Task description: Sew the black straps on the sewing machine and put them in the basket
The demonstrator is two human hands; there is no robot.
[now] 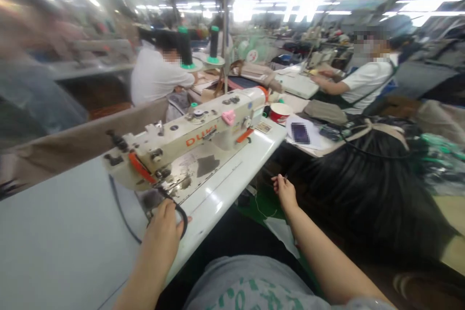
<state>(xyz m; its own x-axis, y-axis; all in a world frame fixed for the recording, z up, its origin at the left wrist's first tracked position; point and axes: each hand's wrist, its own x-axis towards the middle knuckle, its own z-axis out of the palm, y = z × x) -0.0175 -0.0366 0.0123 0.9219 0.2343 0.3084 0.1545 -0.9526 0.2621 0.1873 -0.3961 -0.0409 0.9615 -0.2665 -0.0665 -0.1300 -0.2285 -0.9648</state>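
A white sewing machine [218,123] with orange trim stands on a pale work table [58,232]. My left hand [163,220] is at its needle end, fingers closed on a narrow black strip [184,220]. The strip curves past my thumb, and a length of it trails on the table to the left of my wrist. Off the table's right edge, my right hand [285,193] hangs in the air with its fingers pinched together. A small dark tip shows at these fingers, too small to name.
A red and white tub [280,112] and a phone [301,133] lie beyond the machine. To the right hangs a large bundle of black fabric [366,179]. Two thread cones [184,47] rise behind the machine. Co-workers sit at the far left and right [366,80].
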